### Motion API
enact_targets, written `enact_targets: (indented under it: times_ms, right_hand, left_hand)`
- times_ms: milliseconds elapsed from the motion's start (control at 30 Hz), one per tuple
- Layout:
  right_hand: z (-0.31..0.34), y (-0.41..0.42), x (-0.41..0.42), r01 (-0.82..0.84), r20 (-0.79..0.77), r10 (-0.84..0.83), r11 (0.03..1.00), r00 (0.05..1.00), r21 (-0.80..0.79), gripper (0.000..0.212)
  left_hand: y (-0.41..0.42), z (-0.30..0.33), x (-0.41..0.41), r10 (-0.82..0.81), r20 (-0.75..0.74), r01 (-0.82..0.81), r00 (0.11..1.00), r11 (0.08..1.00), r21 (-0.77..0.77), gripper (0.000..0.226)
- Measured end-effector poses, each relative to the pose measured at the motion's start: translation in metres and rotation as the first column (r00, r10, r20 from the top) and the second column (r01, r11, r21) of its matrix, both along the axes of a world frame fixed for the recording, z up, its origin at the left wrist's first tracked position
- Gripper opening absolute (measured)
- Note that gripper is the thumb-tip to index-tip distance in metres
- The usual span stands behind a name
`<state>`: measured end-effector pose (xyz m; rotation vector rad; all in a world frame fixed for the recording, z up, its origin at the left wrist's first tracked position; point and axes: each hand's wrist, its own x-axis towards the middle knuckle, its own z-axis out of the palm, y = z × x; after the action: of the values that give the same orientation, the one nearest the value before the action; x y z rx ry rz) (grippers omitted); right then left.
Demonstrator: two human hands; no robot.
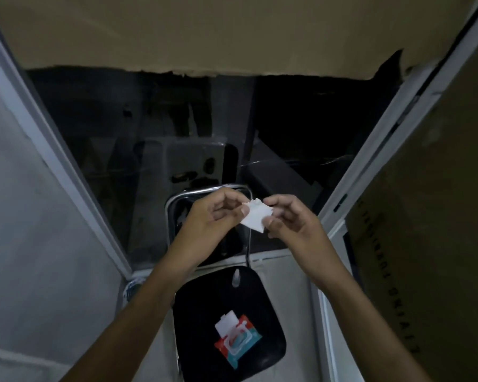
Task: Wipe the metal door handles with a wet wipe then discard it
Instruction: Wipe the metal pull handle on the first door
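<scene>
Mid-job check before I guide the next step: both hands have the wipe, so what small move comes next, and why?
Probably pull the hands apart to unfold the wet wipe. The left hand and right hand each pinch an edge of it, and it is still a small folded square, too compact to wrap a handle. The wipe pack lies open on the black seat below.
</scene>
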<state>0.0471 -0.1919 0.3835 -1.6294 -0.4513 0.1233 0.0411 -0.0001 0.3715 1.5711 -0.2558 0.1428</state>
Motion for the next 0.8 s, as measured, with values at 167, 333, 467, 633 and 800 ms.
enact_targets:
  times_ms: [167, 333, 467, 633, 800]
  right_hand:
    - [0.045, -0.041, -0.025, 0.093, 0.125, -0.093, 0.996, 0.988, 0.009, 0.020]
    - [0.081, -0.087, -0.031, 0.216, 0.240, -0.225, 0.974, 0.944, 0.064, 0.019]
    - [0.097, -0.120, -0.028, 0.303, 0.271, -0.311, 0.950, 0.911, 0.071, 0.018]
    - [0.114, -0.152, -0.025, 0.525, 0.391, -0.490, 0.851, 0.779, 0.019, 0.025]
    - [0.125, -0.171, -0.031, 0.714, 0.544, -0.597, 0.700, 0.590, -0.005, 0.019]
  left_hand:
    - [-0.043, 0.044, -0.014, -0.190, 0.003, 0.187, 0.982, 0.967, -0.173, 0.015]
    - [-0.098, 0.079, -0.007, -0.351, -0.006, 0.330, 0.936, 0.885, -0.328, 0.011]
    - [-0.142, 0.098, 0.007, -0.426, -0.009, 0.389, 0.905, 0.833, -0.393, 0.008]
    - [-0.188, 0.119, 0.028, -0.501, 0.020, 0.460, 0.865, 0.777, -0.429, 0.015]
    - [-0.219, 0.133, 0.042, -0.543, 0.062, 0.526, 0.837, 0.770, -0.361, 0.030]
